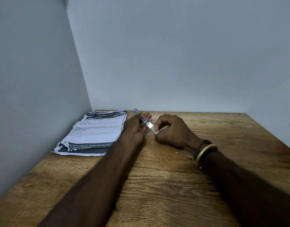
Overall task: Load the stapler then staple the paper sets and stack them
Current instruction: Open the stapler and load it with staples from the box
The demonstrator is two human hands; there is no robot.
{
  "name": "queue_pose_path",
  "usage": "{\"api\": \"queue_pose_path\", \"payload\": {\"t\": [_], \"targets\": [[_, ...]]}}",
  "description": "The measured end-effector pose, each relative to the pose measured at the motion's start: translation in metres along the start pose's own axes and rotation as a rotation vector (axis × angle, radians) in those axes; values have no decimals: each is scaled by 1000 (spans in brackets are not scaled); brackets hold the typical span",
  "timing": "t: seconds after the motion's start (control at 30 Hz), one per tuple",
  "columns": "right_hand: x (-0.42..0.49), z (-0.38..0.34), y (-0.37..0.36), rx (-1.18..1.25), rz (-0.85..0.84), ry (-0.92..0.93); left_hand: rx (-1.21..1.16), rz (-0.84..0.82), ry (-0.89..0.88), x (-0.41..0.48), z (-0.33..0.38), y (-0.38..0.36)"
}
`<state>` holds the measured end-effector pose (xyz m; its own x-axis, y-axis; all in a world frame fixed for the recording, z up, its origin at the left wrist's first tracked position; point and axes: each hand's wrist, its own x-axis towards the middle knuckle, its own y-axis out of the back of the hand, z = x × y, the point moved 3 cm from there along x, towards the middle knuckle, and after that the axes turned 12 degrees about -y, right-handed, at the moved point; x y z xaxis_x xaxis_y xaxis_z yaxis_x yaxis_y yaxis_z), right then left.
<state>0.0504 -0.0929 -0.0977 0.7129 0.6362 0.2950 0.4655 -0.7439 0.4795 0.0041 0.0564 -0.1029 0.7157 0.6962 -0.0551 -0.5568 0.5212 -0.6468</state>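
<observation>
Stapler [143, 120] gripped in left hand [135, 127], right hand [171, 131] pinching its near end

I get soft, rather dim, even light, faint shadows on the desk [157, 185], a bright glint off the stapler [145, 122], wide-angle bending toward the edges, and smeared print on the papers [95, 130].

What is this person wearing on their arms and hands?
Both forearms are bare, with no sleeves in view and no gloves on the left hand or the right hand. The right wrist carries a gold-coloured bangle and, next to it, a dark strap, perhaps a watch band.
</observation>
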Motion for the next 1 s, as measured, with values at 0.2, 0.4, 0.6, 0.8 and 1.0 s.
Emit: {"api": "queue_pose_path", "payload": {"t": [0.2,0.4,0.6,0.8,1.0], "targets": [[0,-2,-4,65,-116,5,92,-138,63,-1,-3,-6],[7,12,26,375,186,-225,405,-371,-29,-15,0,-18],[5,21,33,497,153,-333,616,-494,-44,-32,-4,-25],[8,25,35,512,165,-315,746,-506,-41,-36,-7,-26],[6,25,36,508,155,-321,755,-518,-14,-41,-8,-26]]}}
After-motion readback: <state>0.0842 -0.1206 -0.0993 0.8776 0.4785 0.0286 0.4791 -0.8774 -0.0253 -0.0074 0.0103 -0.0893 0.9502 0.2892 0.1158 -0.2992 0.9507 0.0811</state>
